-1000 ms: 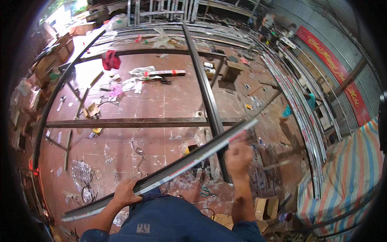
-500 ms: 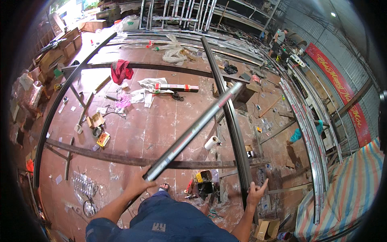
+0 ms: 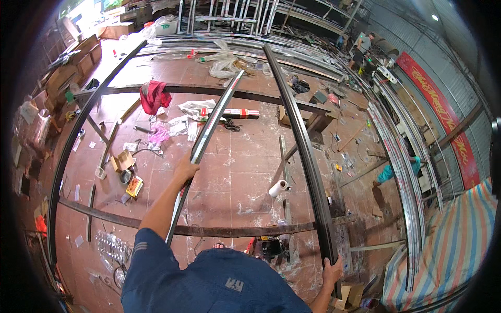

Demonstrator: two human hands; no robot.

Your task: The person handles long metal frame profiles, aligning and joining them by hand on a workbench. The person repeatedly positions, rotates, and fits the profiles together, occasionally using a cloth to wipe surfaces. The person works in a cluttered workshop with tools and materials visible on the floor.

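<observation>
A long silvery metal bar (image 3: pixel 211 127) slants away from me, its far end over the far dark crossbar (image 3: pixel 250 95). My left hand (image 3: pixel 186 169) is wrapped round it partway along. Its near part passes over the near dark crossbar (image 3: pixel 250 230); whether it touches either crossbar I cannot tell. To the right, a long dark metal bar (image 3: pixel 301 146) runs lengthwise across both crossbars. Near its close end my right hand (image 3: pixel 332 268) grips it, fingers partly hidden. Another dark bar (image 3: pixel 63 167) lies across the crossbars at the left.
On the tiled floor lie a white roll (image 3: pixel 277 188), an opened carton (image 3: pixel 123 160) and plastic scraps. Red cloth (image 3: pixel 153 97) hangs on the far crossbar. Silvery bars (image 3: pixel 399 167) are stacked at right, beside a striped tarp (image 3: pixel 443 250). Another person (image 3: pixel 361 48) stands at the far right.
The silvery bar has swung left and lower, away from the right dark bar. My left hand has gone forward with it. My right hand, fingers stretched before, has closed on the dark bar.
</observation>
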